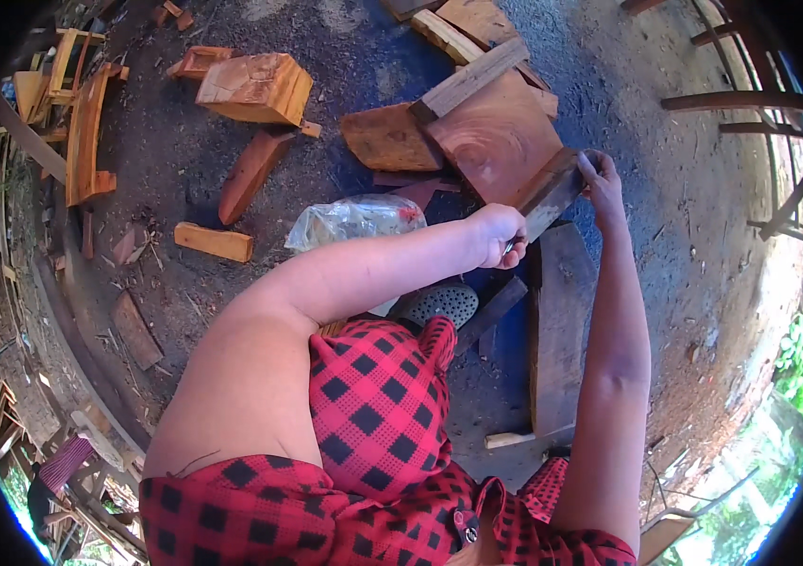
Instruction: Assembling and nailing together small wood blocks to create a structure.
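Note:
My left hand (499,236) reaches across the front of me and is closed in a fist at the near end of a short, dark-brown wooden board (551,193). A small dark item pokes from that fist, too hidden to name. At the board's far end, my right hand (602,186) grips its corner between thumb and fingers. The board slants up to the right, over the edge of a wide reddish wooden slab (498,137) with swirling grain. Left of my left hand lies a clear plastic bag (356,222), its contents hard to make out.
A long dark plank (562,325) lies between my arms, near a perforated dark shoe (439,304). A thick wooden block (257,87) and several offcuts, one an orange piece (213,242), lie on the dirt floor to the left. Wooden frames (90,137) stand at the far left.

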Tool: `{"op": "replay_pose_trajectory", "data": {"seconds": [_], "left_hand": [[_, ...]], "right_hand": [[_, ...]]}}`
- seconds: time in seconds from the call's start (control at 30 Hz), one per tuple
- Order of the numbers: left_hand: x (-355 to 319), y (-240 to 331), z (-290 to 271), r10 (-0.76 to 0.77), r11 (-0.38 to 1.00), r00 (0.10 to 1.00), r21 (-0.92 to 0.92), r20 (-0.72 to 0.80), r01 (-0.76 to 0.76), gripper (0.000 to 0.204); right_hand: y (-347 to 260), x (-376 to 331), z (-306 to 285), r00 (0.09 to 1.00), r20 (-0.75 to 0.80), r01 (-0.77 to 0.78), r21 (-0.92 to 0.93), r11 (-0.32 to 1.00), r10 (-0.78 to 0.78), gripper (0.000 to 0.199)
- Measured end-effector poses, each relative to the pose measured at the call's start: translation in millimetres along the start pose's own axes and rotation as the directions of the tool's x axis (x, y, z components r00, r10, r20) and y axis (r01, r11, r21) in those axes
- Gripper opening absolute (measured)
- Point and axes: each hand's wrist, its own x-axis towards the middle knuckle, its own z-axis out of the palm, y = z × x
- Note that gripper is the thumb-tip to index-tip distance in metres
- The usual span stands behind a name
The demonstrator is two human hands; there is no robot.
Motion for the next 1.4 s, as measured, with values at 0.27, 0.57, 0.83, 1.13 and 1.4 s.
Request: {"op": "replay_pose_trajectory", "data": {"seconds": [0.27, 0.57, 0.83, 1.13, 1.4], "left_hand": [[-3, -5, 0, 0.024, 0.999, 1.0, 0.024, -0.012, -0.024, 0.005], [-15, -24, 1, 0.104, 0.995, 0.995, 0.008, -0.002, -0.104, 0.005], [-15, -36, -3, 0.145, 0.98, 0.983, -0.15, 0.113, -0.128, 0.008], [-27, -20, 3, 0.153, 0.988, 0.987, -0.009, 0.053, -0.153, 0.009], [-93, 27, -24, 0.607, 0.794, 0.794, -0.083, 0.038, -0.603, 0.008]], "right_hand": [[11, 7, 3, 0.992, -0.08, 0.091, -0.108, 0.99, -0.1, 0.044], [20, 8, 5, 0.975, -0.167, 0.12, -0.15, 0.981, -0.145, 0.045], [12, 3, 10, 0.979, -0.148, 0.122, -0.14, 0.983, -0.142, 0.046], [3, 0, 10, 0.963, -0.206, 0.147, -0.15, 0.978, -0.176, 0.043], [-102, 25, 53, 0.971, -0.043, 0.24, 0.128, 0.962, -0.236, 0.037]]}}
